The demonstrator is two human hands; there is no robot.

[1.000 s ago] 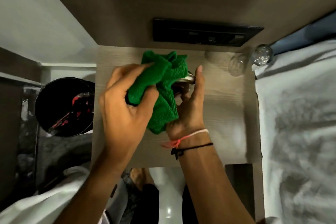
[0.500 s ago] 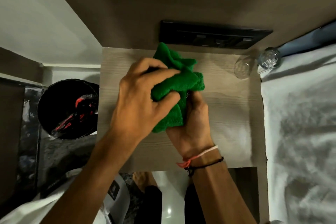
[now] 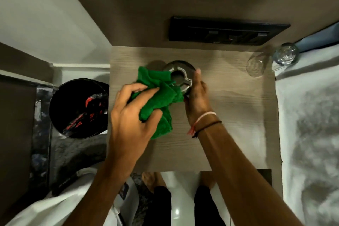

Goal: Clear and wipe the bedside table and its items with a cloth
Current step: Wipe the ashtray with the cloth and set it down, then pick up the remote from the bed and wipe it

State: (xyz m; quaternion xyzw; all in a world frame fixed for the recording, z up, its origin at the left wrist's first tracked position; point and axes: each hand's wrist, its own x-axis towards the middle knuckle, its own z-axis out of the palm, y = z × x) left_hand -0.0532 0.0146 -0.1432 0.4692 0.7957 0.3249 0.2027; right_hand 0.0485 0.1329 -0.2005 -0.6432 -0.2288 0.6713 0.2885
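- The green cloth (image 3: 157, 101) sits bunched up over the middle of the bedside table (image 3: 229, 134), a little toward nine o'clock of its centre, with one loose corner trailing down toward six o'clock.
- The left hand (image 3: 132, 121) has it in a fist, fingers curled tight around the wad and the thumb pinching in from below.
- The top edge of the cloth is pressed against a round metal ashtray (image 3: 180, 77), which lies at about twelve o'clock from the cloth; its dark centre hole and notched rim face up at me.
- The right hand (image 3: 198, 95) cups the ashtray from its three to five o'clock side, fingers closed around the rim and one fingertip reaching up along the edge.
- I cannot tell whether the ashtray rests on the wood or is lifted just off it.
- Two thin bands (image 3: 205, 121), one pale and one dark, circle the right wrist.
- Out at two o'clock on the table, near the back corner, a clear glass (image 3: 255, 65) lies well apart from the hands.
- A second glass (image 3: 285, 54) is just beyond it, at the edge of the white bedding (image 3: 308, 124) that runs along the three o'clock side.
- On the wall at twelve o'clock there is a black switch panel (image 3: 227, 32).
- Down at nine o'clock, off the table, a black bin (image 3: 78, 108) holds some red and dark wrappers.
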